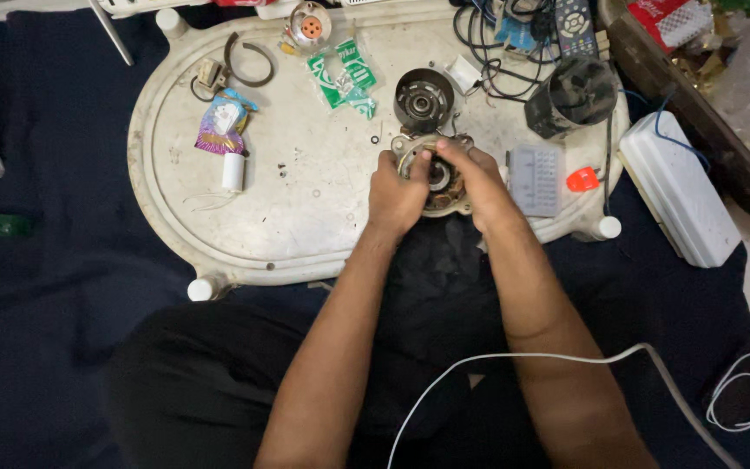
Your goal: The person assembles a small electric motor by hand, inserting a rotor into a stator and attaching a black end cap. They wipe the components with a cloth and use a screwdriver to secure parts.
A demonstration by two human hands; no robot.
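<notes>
**Copper-wound motor stator gripped in both hands at the tray's near edge**

Copper windings show between your fingers: the round metal motor stator with copper coils [438, 178] sits on the off-white oval plastic tray [305, 217], close to its near edge and right of the middle. Your left hand [397, 195] wraps the stator's left side, thumb pressed down onto the top face. Your right hand [475, 182] covers its right side, fingers curled over the rim and fingertips meeting the left thumb near the centre. Both hands are closed on the stator, not spread.

Just beyond the stator, toward the far edge, stands a dark round metal motor housing cap [424, 100], apart from your hands. To its right, at the tray's far right corner, lies a black cylindrical fan casing [575, 95] beside a tangle of black cables [496, 35]. A grey rectangular perforated plate [535, 180] lies just beside your right hand, with a small orange plastic piece [582, 179] at the right edge.

Left of the housing cap, green-and-white plastic sachets [345, 78] lie near the far edge. Further left are a crumpled purple foil wrapper [221, 126] and, nearer you, a small white cylindrical capacitor [233, 171], well apart from your hands. A white cord [523, 358] crosses your right forearm.
</notes>
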